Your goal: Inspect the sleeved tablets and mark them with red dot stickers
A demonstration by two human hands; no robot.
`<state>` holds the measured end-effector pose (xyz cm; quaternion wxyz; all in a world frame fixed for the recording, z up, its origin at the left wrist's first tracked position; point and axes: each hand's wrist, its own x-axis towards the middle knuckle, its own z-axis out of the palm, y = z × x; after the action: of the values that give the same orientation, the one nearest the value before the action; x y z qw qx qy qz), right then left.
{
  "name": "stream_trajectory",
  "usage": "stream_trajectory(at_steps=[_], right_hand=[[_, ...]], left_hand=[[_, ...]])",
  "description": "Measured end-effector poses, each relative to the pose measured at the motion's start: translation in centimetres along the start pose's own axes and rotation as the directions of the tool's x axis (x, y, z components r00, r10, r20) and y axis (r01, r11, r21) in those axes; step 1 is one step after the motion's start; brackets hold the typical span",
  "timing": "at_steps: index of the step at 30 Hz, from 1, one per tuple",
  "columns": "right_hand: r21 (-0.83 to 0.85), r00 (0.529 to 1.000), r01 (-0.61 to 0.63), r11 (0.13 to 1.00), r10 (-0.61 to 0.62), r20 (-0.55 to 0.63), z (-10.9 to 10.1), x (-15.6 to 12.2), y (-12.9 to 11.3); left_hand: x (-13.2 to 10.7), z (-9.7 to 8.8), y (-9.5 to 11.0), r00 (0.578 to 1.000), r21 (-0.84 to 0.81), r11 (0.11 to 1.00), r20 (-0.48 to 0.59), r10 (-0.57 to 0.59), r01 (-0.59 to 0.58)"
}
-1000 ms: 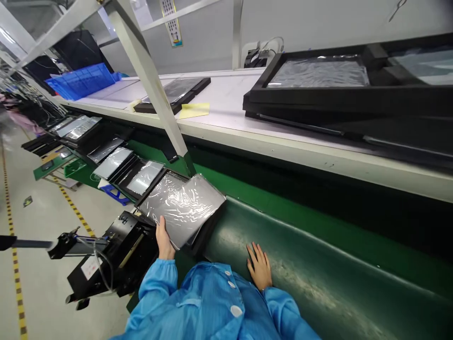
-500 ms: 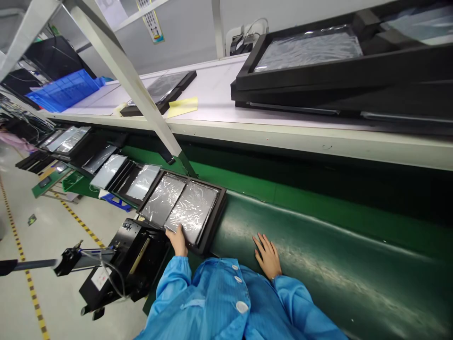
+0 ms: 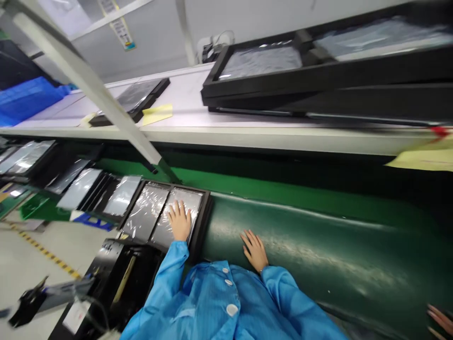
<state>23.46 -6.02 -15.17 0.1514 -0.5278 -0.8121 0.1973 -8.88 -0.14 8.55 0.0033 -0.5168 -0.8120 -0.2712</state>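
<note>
My left hand (image 3: 180, 222) lies with fingers spread on a flat panel in clear film (image 3: 164, 225), the right one of two in a black foam tray (image 3: 206, 208). Beside it in the same tray is a second film-wrapped panel (image 3: 146, 212). My right hand (image 3: 255, 250) rests on the green belt (image 3: 300, 231) to the right of the tray, fingers stretched out and holding nothing.
More foam trays with wrapped panels (image 3: 122, 194) line up leftward. A white shelf (image 3: 191, 108) above bears stacked black trays (image 3: 311, 99). A slanted white post (image 3: 88, 85) stands ahead. Black equipment (image 3: 116, 278) is at lower left. Another person's hand (image 3: 440, 321) shows at lower right.
My left hand has gone from the near edge of the right panel to lying flat farther up on it. The view has swung right, bringing another person's hand and a yellow paper into sight.
</note>
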Motion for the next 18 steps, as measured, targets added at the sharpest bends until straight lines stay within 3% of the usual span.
stream_trajectory(at_steps=[5, 8, 10, 12, 14, 16, 18], right_hand=[[0.008, 0.999, -0.038, 0.999, 0.038, 0.015, -1.2, 1.0, -0.7], [0.027, 0.999, -0.052, 0.998, 0.052, 0.009, -1.6, 1.5, -0.5], [0.041, 0.999, -0.052, 0.998, 0.052, 0.005, -1.8, 1.6, -0.4], [0.047, 0.998, -0.057, 0.997, 0.057, 0.001, -1.9, 1.4, -0.3], [0.040, 0.997, -0.081, 0.996, 0.081, -0.006, -2.1, 1.0, 0.0], [0.018, 0.992, -0.126, 0.992, 0.126, -0.018, -2.3, 0.1, 0.5], [-0.015, 0.983, -0.181, 0.983, 0.181, -0.037, -2.8, -1.0, 1.5]], left_hand=[[-0.4, 2.1, -0.4, 0.997, -0.089, 0.994, 0.022, 0.070, -0.068], [0.3, 2.4, -0.9, 0.996, -0.062, 0.994, -0.036, 0.085, -0.088], [1.6, 1.8, -0.2, 0.998, -0.142, 0.989, 0.029, 0.053, -0.049], [3.0, 0.5, 2.0, 0.980, -0.264, 0.964, 0.197, 0.033, 0.021], [3.7, -1.4, 5.5, 0.930, -0.364, 0.930, 0.358, 0.082, 0.058], [3.0, -3.3, 9.7, 0.874, -0.480, 0.875, 0.449, 0.188, 0.058], [0.8, -4.9, 13.4, 0.791, -0.664, 0.731, 0.527, 0.309, 0.157]])
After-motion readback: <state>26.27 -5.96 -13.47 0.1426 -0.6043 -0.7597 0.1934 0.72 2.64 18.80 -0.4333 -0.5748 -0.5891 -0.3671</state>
